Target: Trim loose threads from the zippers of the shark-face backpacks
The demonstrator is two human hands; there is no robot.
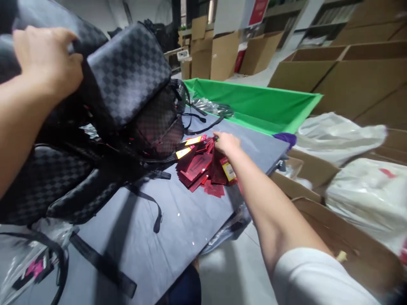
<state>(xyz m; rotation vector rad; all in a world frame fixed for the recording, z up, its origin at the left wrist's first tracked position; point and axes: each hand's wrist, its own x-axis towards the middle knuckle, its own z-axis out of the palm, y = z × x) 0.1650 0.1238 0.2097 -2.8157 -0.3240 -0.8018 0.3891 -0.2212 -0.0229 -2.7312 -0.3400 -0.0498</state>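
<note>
My left hand [47,59] is closed over the top of a dark checkered backpack [60,21] at the upper left. Several more grey-and-black checkered backpacks [130,67] are heaped against it, their black straps trailing over the grey table. On the right, my right hand [227,143] pinches the gathered strings of a bundle of red tags [199,165], which fan out on the tabletop. Yellow-and-white labels [229,170] show on some of them. My fingertips partly hide the top of the bundle.
The grey table [178,237] slants across the view. A green fabric bin [254,106] borders its far side, with clear plastic wrapping [210,106] nearby. Cardboard boxes [359,80] and white plastic bags [369,199] crowd the right. Another plastic bag [19,271] lies at lower left.
</note>
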